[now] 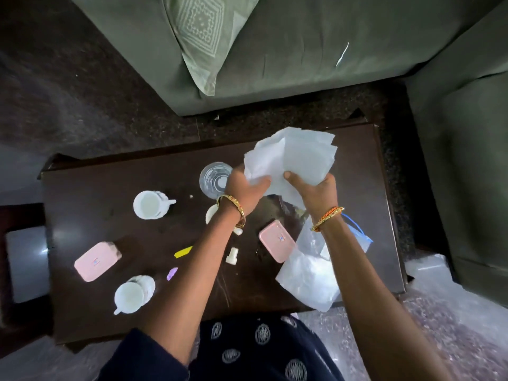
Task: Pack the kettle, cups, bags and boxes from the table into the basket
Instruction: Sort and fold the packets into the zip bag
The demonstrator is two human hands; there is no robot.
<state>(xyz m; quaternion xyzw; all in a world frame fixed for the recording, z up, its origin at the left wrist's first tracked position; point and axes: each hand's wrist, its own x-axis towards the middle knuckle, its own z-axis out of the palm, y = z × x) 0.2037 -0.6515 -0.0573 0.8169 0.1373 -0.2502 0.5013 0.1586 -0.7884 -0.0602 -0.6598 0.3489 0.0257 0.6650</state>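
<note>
Holding a bundle of white plastic bags [294, 158] above the far right part of the dark wooden table [90, 188], both hands are closed on its lower edge: the left hand [243, 188] pinches the left side with thumb on top, and the right hand [316, 188] grips the right side, fingers wrapped under it. Each wrist wears gold and orange bangles.

Just left of the left hand stands a clear glass [215, 178], partly hidden by that hand. Further left sits a white cup [151, 204] with its handle pointing right, and near the front left edge a second white cup [134, 294] with its handle toward the person. A third white cup [212, 214] is mostly covered by the left wrist. One pink box [96, 260] lies between the two left cups, and another pink box [276, 240] lies between the forearms. A small white plug-like piece [231, 255], a yellow strip [183, 253] and a purple strip [172, 273] lie near the left forearm.

Under the right forearm, a clear zip bag with a blue seal [310, 273] rests on the table and overhangs its near edge. Something shiny lies beneath the held bags, but I cannot tell what it is. A grey-green sofa [302, 64] with a patterned cushion [203, 34] stands beyond the table. No basket or kettle can be made out.
</note>
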